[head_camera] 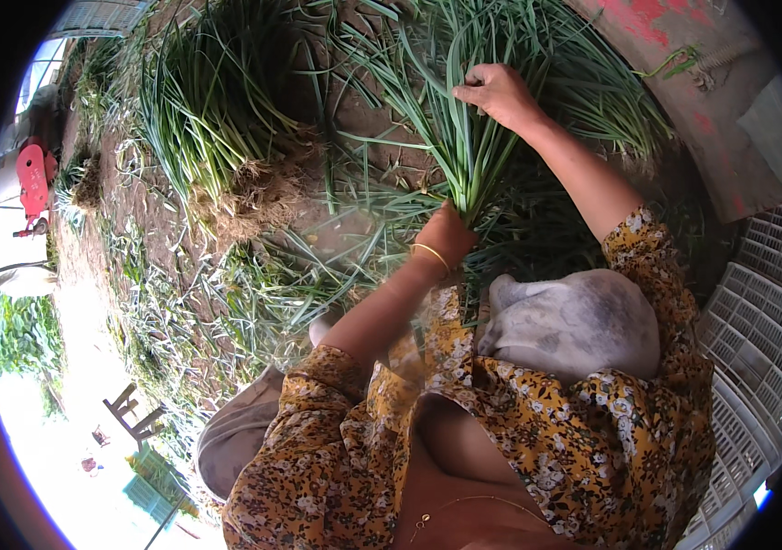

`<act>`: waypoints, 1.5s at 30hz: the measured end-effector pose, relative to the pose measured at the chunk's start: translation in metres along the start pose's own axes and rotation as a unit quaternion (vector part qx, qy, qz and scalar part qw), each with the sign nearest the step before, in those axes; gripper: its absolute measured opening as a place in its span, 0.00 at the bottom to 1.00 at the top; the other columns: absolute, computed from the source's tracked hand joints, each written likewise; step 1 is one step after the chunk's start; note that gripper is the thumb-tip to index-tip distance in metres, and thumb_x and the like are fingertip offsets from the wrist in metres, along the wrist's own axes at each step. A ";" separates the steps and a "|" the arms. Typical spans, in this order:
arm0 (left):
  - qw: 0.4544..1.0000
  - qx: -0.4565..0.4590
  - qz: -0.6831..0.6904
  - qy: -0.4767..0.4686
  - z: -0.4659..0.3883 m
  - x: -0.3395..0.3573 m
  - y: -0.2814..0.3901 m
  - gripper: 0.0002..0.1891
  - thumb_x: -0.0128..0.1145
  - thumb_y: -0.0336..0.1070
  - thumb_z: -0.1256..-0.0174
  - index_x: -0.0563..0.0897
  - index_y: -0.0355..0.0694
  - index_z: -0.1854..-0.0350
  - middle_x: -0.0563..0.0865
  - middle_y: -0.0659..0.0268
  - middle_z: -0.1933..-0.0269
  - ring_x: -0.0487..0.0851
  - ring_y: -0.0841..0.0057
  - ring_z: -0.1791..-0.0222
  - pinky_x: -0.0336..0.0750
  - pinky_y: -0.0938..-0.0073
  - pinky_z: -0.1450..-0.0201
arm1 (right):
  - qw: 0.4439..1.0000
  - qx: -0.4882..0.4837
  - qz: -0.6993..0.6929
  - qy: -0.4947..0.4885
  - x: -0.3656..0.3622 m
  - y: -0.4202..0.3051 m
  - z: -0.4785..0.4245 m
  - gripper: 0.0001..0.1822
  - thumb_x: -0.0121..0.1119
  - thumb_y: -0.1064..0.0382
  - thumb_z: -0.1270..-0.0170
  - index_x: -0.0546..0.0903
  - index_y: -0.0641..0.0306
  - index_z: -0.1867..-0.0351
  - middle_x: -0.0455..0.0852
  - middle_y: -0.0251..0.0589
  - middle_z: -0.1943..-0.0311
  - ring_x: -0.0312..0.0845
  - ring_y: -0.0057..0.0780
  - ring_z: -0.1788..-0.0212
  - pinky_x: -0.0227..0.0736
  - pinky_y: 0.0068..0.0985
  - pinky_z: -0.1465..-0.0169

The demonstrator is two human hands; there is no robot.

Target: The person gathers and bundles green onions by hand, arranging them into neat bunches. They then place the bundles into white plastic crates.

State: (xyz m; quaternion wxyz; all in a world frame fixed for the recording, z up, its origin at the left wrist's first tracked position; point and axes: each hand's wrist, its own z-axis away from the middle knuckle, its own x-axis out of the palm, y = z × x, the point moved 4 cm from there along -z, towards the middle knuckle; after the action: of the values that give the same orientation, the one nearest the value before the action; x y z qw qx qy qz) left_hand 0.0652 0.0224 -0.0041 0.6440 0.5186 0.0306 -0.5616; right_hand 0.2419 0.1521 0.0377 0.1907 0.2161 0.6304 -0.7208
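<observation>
My left hand (447, 232), with a gold-coloured bangle at the wrist, is closed around the base of a bunch of long green leafy stalks (470, 172), which look like garlic greens or scallions. The leaves fan out upward, away from my body. Farther up the same bunch is my right hand (504, 96), its thumb and fingers bent together at a long leaf (432, 74). Left of the bunch, a big heap of rooted green stalks (226, 117) lies on the soil with its roots toward me. More green stalks (590, 82) lie beyond my right forearm.
Loose leaves and trimmings (246, 295) litter the ground at left. White plastic crates (751, 330) stand close on my right, below a red-painted worn board (700, 89). A red machine part (33, 179) and a small wooden stool (133, 416) are farther left.
</observation>
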 end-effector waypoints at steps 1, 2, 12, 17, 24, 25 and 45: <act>0.996 -0.045 0.075 0.027 0.003 -0.003 -0.001 0.12 0.56 0.41 0.45 0.82 0.39 0.63 0.83 0.57 0.66 0.80 0.59 0.60 0.71 0.69 0.52 | 1.000 0.004 0.023 -0.001 0.001 -0.001 -0.002 0.16 0.60 0.54 0.42 0.79 0.67 0.76 0.75 0.36 0.86 0.72 0.21 0.82 0.65 0.24 0.77; 0.997 -0.018 0.068 0.028 0.002 -0.003 -0.003 0.14 0.59 0.38 0.48 0.79 0.36 0.62 0.83 0.54 0.67 0.81 0.59 0.64 0.73 0.68 0.57 | 0.999 0.008 0.047 -0.003 0.000 -0.003 -0.004 0.16 0.58 0.54 0.41 0.78 0.68 0.76 0.76 0.39 0.85 0.74 0.25 0.81 0.67 0.26 0.76; 0.667 0.012 0.716 -0.206 0.016 -0.087 0.011 0.14 0.60 0.28 0.49 0.76 0.33 0.59 0.82 0.60 0.68 0.82 0.70 0.69 0.79 0.72 0.66 | 0.918 0.050 -0.209 0.332 -0.168 0.124 0.005 0.16 0.61 0.50 0.41 0.80 0.63 0.70 0.74 0.30 0.84 0.66 0.17 0.85 0.58 0.20 0.82; 0.662 0.114 0.736 -0.084 0.001 -0.241 0.084 0.11 0.57 0.30 0.45 0.75 0.30 0.61 0.83 0.58 0.69 0.83 0.72 0.71 0.81 0.76 0.68 | 0.883 0.126 -0.412 0.185 -0.103 0.056 0.060 0.18 0.66 0.48 0.47 0.80 0.60 0.69 0.77 0.31 0.83 0.69 0.18 0.84 0.63 0.19 0.80; 0.975 0.120 -0.156 0.102 -0.078 -0.219 0.134 0.11 0.54 0.34 0.43 0.79 0.30 0.64 0.84 0.53 0.69 0.85 0.65 0.68 0.80 0.69 0.67 | 0.723 0.052 -0.683 -0.090 -0.003 -0.069 0.033 0.27 0.61 0.49 0.42 0.71 0.58 0.45 0.79 0.40 0.56 0.73 0.30 0.50 0.66 0.31 0.45; 0.953 0.120 -0.262 0.095 -0.085 -0.193 0.132 0.11 0.52 0.35 0.42 0.79 0.31 0.65 0.84 0.52 0.65 0.85 0.62 0.64 0.80 0.66 0.64 | 0.663 0.073 -0.741 -0.079 0.011 -0.058 0.018 0.24 0.62 0.51 0.43 0.73 0.60 0.49 0.81 0.36 0.57 0.74 0.28 0.51 0.66 0.29 0.45; 0.973 -0.045 0.223 -0.034 -0.046 -0.056 0.006 0.73 0.77 0.55 0.72 0.31 0.21 0.38 0.73 0.43 0.45 0.73 0.62 0.43 0.66 0.74 0.40 | 0.705 0.249 -0.663 -0.031 0.141 0.022 0.127 0.18 0.62 0.71 0.52 0.75 0.70 0.57 0.79 0.41 0.61 0.76 0.27 0.59 0.72 0.28 0.53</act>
State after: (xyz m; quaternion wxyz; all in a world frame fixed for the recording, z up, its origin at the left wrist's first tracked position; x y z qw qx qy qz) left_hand 0.0740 0.0927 0.0130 0.7763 0.4635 -0.0831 -0.4192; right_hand 0.1274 0.0232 -0.0436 -0.3779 -0.2403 0.4027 -0.7983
